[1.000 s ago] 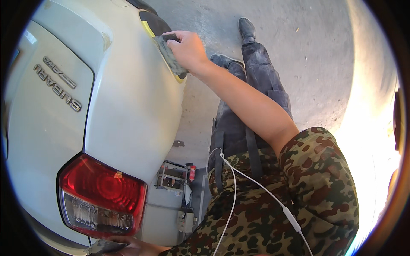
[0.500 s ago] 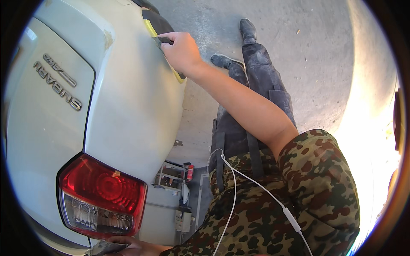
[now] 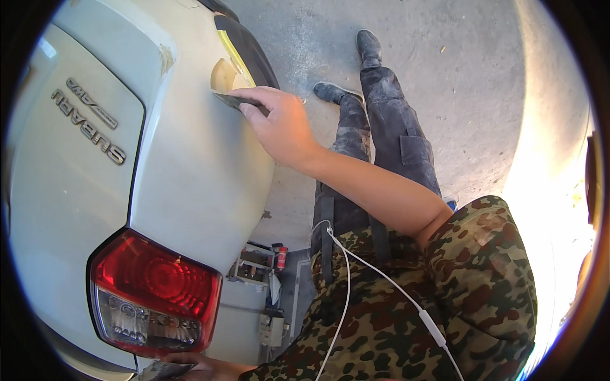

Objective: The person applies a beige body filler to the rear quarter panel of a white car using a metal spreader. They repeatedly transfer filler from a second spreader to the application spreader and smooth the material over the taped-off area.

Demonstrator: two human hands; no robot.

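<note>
On the far left, one white tailgate (image 3: 54, 203) carries two badges: an upper badge (image 3: 92, 103) and a larger lower badge (image 3: 88, 129). Both are raised metal lettering, legible, slanting down to the right. Next, one tail light (image 3: 155, 289), red above and clear below. Under it, at the lower edge of the view, is one grey plate (image 3: 162, 371), its dark edge strip toward the left hand (image 3: 206, 368); that grip is closed on the plate, though the hand is partly cut off.

Right of the tail light stands the white body panel (image 3: 203, 184). On its upper part is one tan patch (image 3: 222, 75), with the blade (image 3: 230, 100) set at its lower edge. The blade shows nearly edge-on. Its long axis runs from upper left, at the patch, to lower right, beneath the fingers; its free end points left, toward the panel. One strip of yellow tape (image 3: 235, 52) borders the black trim (image 3: 253, 58). The right hand (image 3: 279, 124) has thumb and fingers clamped on the blade. Further right: one red canister (image 3: 281, 258) low in the background, one white cable (image 3: 347, 298) down the camouflage shirt (image 3: 406, 317), and two dark shoes (image 3: 368, 47) on the concrete floor (image 3: 483, 89).
</note>
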